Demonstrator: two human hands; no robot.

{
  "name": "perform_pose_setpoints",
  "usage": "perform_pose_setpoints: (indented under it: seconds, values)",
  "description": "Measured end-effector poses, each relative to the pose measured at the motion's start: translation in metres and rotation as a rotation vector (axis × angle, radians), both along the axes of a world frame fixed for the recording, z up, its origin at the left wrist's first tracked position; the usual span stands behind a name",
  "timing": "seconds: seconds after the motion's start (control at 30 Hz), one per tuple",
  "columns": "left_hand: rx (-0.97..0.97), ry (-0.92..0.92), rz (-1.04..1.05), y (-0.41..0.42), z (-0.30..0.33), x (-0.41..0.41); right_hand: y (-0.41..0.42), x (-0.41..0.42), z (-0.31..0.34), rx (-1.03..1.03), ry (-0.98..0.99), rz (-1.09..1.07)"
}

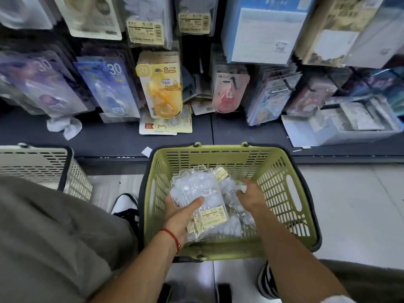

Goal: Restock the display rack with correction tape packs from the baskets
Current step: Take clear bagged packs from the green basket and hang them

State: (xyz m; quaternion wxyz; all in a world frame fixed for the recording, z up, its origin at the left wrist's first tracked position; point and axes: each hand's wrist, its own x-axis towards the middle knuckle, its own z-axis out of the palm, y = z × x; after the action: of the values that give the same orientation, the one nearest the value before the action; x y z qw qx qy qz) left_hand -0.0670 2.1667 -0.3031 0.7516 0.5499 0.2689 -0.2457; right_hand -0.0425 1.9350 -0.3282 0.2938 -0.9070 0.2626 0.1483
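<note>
Both hands are down inside the green basket (282, 182) at centre frame, low on the floor in front of the display rack (196, 68); the left hand (181, 209) grips a stack of clear correction tape packs (196, 197), thumb laid across the top of the stack and fingers curled under its left edge, a red string bracelet (172, 237) around that wrist; the stack tilts up toward the upper left of the basket, yellow label cards showing at its lower end and at its upper right corner. The right hand (251, 197) is just to the right of the stack, knuckles up, fingers curled down into more loose packs (231, 224) lying on the basket floor; whether it actually pinches one, I cannot tell, the fingertips are buried in the plastic. A second, cream basket (43, 167) sits at the left edge of the frame, its contents hidden. Across the top of the frame the rack hangs full of carded goods: blue and purple packs marked 30 (109, 88) at upper left, a yellow pack (161, 88) in the middle, a pink one (227, 92) to its right; a few packs lie flat on the dark shelf (109, 138) beneath the yellow one; a crumpled white wrapper (65, 126) rests on the shelf at left.
</note>
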Motion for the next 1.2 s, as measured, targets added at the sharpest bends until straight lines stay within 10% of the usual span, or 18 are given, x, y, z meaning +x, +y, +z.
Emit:
perform_pose_setpoints:
  seconds: [0.33,0.77,0.97,1.2]
  values:
    - [0.072,-0.098,0.023,0.022,0.008,0.023,-0.010,0.007,-0.034,0.182,-0.026,-0.065]
    - [0.045,-0.386,-0.101,0.006,0.072,0.022,-0.039,0.016,0.212,0.556,-0.238,0.289]
    - [-0.228,-0.436,-0.137,0.009,0.134,0.035,0.024,0.042,0.254,0.102,-0.474,0.472]
    - [-0.267,-0.539,-0.191,0.018,0.198,0.062,0.053,0.052,0.286,0.123,-0.796,0.333]
